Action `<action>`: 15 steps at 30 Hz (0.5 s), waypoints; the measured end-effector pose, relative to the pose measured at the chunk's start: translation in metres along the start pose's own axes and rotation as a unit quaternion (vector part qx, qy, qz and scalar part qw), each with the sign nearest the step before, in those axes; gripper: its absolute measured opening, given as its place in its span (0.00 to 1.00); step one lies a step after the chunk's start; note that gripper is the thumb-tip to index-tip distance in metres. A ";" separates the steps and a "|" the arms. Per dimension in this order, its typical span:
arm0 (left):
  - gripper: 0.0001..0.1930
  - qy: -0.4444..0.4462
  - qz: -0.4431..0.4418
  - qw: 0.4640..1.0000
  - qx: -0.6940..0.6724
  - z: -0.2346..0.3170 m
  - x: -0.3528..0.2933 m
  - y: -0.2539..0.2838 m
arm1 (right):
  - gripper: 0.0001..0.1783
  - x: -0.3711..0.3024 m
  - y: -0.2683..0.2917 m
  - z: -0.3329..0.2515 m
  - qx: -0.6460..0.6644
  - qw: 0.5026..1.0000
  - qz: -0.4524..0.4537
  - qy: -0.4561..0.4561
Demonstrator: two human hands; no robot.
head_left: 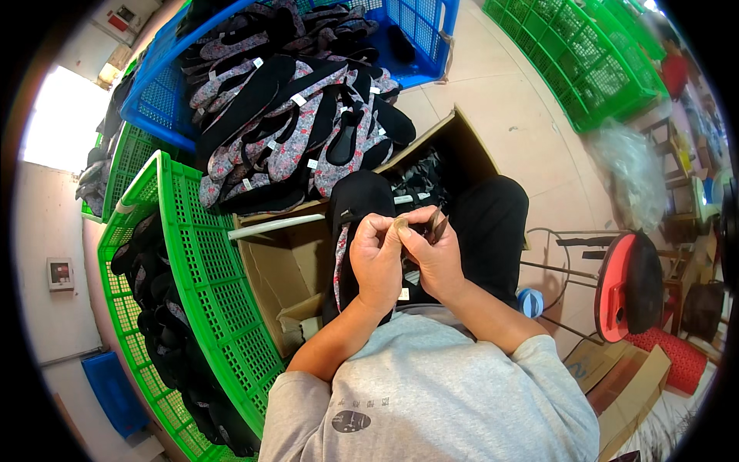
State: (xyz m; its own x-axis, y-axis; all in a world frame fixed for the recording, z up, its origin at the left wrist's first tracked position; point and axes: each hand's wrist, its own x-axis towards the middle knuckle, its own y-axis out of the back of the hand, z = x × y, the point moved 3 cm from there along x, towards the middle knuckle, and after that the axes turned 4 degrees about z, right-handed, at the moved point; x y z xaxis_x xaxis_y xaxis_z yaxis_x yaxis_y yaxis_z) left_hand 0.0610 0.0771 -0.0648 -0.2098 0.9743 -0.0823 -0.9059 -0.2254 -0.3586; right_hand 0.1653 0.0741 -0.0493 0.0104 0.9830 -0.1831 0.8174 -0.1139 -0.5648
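Note:
My left hand (pixel 377 258) and my right hand (pixel 433 254) meet above my lap, fingertips pinched together. What lies between the fingertips is too small to make out. Two dark pointed blades, apparently of small snips (pixel 439 223), stick out of my closed right hand. Beneath my left hand a slipper (pixel 340 262) with a floral edge lies along my thigh, mostly hidden by the hand and wrist. A small white tag (pixel 404 294) shows between my wrists.
A heap of floral and black slippers (pixel 296 146) spills from a blue crate (pixel 158 100) ahead. An open cardboard box (pixel 265 262) stands before my knees, with a white rod across it. Green crates (pixel 219 262) stand left and far right (pixel 577 69). A red-rimmed stool (pixel 612 289) is right.

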 end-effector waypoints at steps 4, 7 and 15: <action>0.05 0.010 -0.006 1.000 -0.015 -0.001 0.000 0.000 | 0.07 0.000 0.002 -0.001 -0.016 1.000 -0.001 -0.005; 0.05 0.024 -0.010 0.999 -0.019 0.000 0.001 0.001 | 0.07 0.000 0.001 -0.002 -0.028 1.000 0.005 0.003; 0.05 0.018 -0.009 1.000 -0.019 -0.002 0.003 0.002 | 0.05 0.001 0.002 -0.002 0.036 0.999 -0.015 -0.028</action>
State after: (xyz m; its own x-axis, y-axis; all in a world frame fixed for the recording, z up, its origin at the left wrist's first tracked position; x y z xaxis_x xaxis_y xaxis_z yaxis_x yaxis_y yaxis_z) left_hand 0.0594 0.0791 -0.0672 -0.1787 0.9778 -0.1090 -0.8948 -0.2076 -0.3953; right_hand 0.1687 0.0753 -0.0489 -0.0466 0.9767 -0.2095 0.7737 -0.0973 -0.6260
